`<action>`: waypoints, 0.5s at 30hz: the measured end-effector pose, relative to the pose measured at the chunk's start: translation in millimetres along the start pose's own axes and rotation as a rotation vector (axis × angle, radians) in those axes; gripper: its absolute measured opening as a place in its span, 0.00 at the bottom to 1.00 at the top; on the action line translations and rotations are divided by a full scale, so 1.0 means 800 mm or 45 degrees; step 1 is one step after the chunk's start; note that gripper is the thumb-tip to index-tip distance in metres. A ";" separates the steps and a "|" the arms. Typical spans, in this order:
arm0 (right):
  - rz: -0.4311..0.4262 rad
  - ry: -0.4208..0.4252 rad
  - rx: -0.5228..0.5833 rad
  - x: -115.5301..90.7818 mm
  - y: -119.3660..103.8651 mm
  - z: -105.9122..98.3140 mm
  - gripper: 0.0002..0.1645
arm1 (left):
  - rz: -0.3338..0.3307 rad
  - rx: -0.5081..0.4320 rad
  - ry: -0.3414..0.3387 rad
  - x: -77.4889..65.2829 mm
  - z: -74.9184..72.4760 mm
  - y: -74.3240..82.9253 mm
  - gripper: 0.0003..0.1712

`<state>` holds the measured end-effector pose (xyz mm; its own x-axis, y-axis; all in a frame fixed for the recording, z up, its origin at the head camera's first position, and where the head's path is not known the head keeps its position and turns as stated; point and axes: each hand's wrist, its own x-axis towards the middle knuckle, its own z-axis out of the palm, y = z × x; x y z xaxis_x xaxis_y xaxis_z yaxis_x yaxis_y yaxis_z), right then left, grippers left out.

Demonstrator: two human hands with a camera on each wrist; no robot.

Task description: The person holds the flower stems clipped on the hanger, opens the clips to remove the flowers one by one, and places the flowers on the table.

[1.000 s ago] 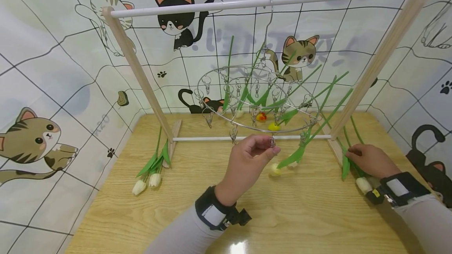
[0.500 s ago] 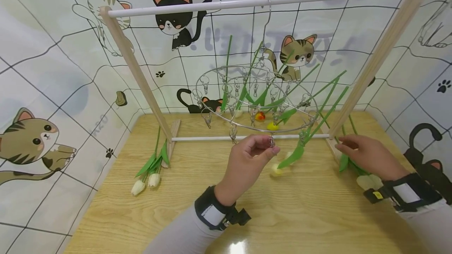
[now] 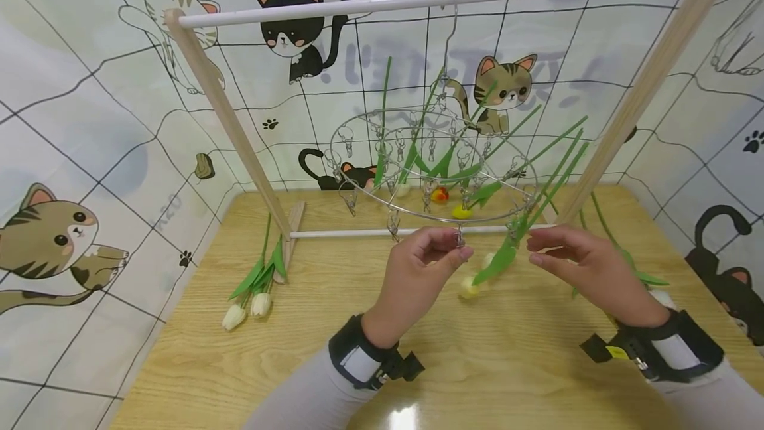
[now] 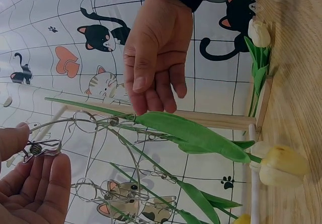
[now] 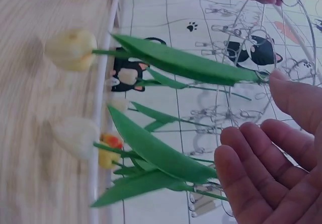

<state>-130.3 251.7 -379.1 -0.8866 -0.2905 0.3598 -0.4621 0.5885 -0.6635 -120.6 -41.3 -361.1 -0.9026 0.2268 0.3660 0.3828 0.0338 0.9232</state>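
A round wire hanger (image 3: pixel 370 196) with several clips hangs from the white rod (image 3: pixel 334 12). At its front my left hand (image 3: pixel 412 277) pinches a small metal clip (image 3: pixel 459 237) between thumb and fingers. In the left wrist view the clip (image 4: pixel 43 148) has no flower in it. My right hand (image 3: pixel 603 277), its fingers loosely bent and apart, is beside a hanging pale yellow tulip (image 3: pixel 469 287) at the hanger's right front. Its thumb is close to the tulip's green leaf (image 5: pixel 186 60) in the right wrist view; I cannot tell whether they touch.
Further tulips hang head down behind, including a red-orange one (image 3: pixel 440 195) and a yellow one (image 3: pixel 461 212). White tulips (image 3: pixel 234 317) lie on the table (image 3: pixel 286 363) at left. Others lie at right, partly hidden by my right arm. Wooden posts (image 3: pixel 233 125) flank the hanger.
My right hand has moved left and away from the tulips lying at right, to beside the hanging tulip. My left hand keeps its pinch on the clip.
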 end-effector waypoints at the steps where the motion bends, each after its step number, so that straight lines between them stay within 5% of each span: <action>1: 0.004 0.003 0.039 0.000 0.000 0.005 0.23 | 0.004 -0.001 -0.001 0.000 0.000 0.000 0.13; 15: 0.057 0.021 0.368 0.005 0.006 0.069 0.16 | 0.012 0.007 0.001 0.001 0.001 0.000 0.14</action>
<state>-137.4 211.4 -417.1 -0.9068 -0.2554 0.3353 -0.4111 0.3604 -0.8373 -120.9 -40.2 -361.1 -0.8990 0.2262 0.3750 0.3926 0.0368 0.9190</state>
